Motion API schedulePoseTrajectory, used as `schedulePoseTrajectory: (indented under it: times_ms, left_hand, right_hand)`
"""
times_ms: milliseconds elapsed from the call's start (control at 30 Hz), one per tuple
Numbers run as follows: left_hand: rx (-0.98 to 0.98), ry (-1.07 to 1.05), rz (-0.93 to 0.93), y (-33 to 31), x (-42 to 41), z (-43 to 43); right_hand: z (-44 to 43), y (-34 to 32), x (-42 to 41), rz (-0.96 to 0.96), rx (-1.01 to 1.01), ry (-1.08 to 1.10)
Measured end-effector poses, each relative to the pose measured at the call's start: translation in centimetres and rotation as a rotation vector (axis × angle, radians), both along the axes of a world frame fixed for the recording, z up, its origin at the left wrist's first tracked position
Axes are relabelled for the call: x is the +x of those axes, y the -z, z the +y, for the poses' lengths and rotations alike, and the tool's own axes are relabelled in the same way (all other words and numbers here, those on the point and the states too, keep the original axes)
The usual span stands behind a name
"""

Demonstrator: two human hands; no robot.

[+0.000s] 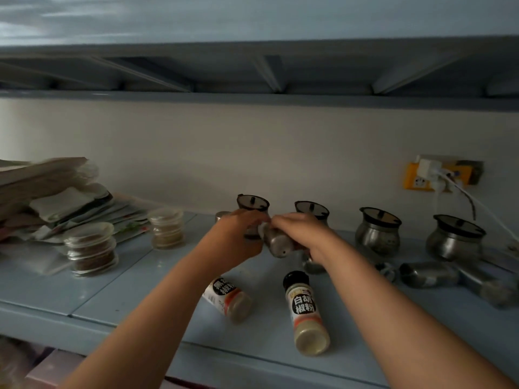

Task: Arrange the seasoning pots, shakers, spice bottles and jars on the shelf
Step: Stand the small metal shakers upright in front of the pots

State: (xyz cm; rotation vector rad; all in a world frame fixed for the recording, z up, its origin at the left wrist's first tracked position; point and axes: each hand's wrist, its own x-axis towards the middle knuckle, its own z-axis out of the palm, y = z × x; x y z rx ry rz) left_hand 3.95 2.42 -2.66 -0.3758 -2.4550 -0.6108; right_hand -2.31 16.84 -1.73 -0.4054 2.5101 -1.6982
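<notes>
The pale blue metal shelf fills the lower half of the frame.

At centre, both hands hold one small cylindrical steel shaker, tilted and raised clear of the shelf.
- The left hand curls its fingers round the shaker's upper end.
- The right hand closes its fingers over the shaker's body from the right.

Four round steel seasoning pots with dark lids stand upright in a row along the back wall:
- first pot, directly behind the hands
- second pot, directly behind the hands
- third pot, right of centre
- fourth pot, far right

Other items on the shelf:
- Two plastic spice bottles with black-and-white labels lie on their sides below the hands, one at and one at.
- Two squat clear glass jars stand at left, one at and one at.
- A fallen steel shaker lies at lower right.
- A stack of papers occupies the far left.
</notes>
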Motion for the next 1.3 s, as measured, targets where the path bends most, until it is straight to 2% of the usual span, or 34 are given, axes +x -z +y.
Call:
schedulePoseTrajectory:
  times_ms: [133, 233, 333, 433, 733, 867, 1033, 1167, 1300]
  left_hand:
    - [0.043, 0.061, -0.009, 0.7, -0.2, 0.2]
    - [0.066, 0.096, 0.066, 0.6, 0.1, 0.9]
    - [0.104, 0.092, 0.07, 0.5, 0.4, 1.6]
    - [0.205, 0.118, 0.035, 0.3, 0.6, 2.0]
    - [0.587, 0.232, -0.105, -0.2, 1.3, 3.1]
    - [0.741, 0.229, -0.167, -0.6, 1.7, 3.9]
    - [0.935, 0.16, -0.152, -1.2, 1.9, 5.0]
    - [0.967, 0.146, -0.134, -1.7, 2.1, 5.7]
    - [0.895, 0.171, -0.131, -2.0, 2.6, 6.2]
  right_hand:
    - [0.9, -0.9, 1.7, -0.11, -0.097, 0.03]
    - [1.5, -1.2, 2.5, -0.177, -0.09, 0.062]
    - [1.8, -1.3, 2.8, -0.21, -0.083, 0.047]
    - [2.3, -1.1, 3.0, -0.218, -0.165, 0.017]
    - [3.1, -1.4, 4.3, 0.069, -0.44, 0.114]
    - [3.6, -1.1, 5.2, 0.199, -0.487, 0.14]
    - [3.9, 0.0, 6.9, 0.316, -0.471, -0.082]
    - [3.4, 0.8, 7.2, 0.352, -0.345, -0.07]
    - [3.3, 0.6, 7.2, 0.522, -0.342, 0.084]
